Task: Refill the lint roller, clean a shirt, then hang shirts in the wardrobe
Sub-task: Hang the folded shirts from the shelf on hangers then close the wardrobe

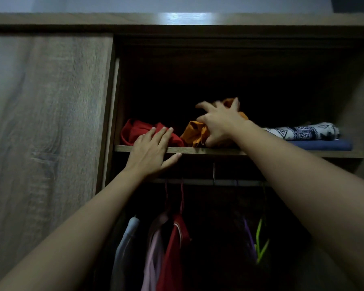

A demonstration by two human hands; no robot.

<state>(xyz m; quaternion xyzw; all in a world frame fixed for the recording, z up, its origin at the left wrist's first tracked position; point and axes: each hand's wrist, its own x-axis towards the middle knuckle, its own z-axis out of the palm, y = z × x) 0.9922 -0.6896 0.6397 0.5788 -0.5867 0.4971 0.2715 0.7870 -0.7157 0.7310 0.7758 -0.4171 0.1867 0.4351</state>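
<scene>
While both arms reach up into the wardrobe (198, 30), the hands work at the upper shelf (208, 150).

1. L hand (149, 151): flat, fingers straight and close together. Fingertips rest on the red garment (135, 131); the palm covers the shelf's front edge; the thumb points right, just below that edge. Nothing is gripped.
2. R hand (221, 122): up and to the right of the L hand, further into the shelf. The lower fingers curl into the orange garment (194, 132) and hold it; the upper fingers are spread over the cloth. Some motion blur, so exact finger positions are unclear.
3. Orange garment: bunched, on the shelf, between the two hands and under the R hand; it touches the red garment at the L hand side.
4. Right of the R hand: a folded patterned cloth (303, 131) lies on top of a folded blue cloth (319, 144), same shelf.
5. Below both hands: a rail (225, 182) carries hanging clothes, i.e. a light blue item (125, 244), a pink item (153, 248) and a red shirt (174, 248) under the L hand; a purple hanger (249, 234) and a green hanger (261, 244) under the R forearm.
6. Left of the L hand: the wood-grain door (46, 112).
</scene>
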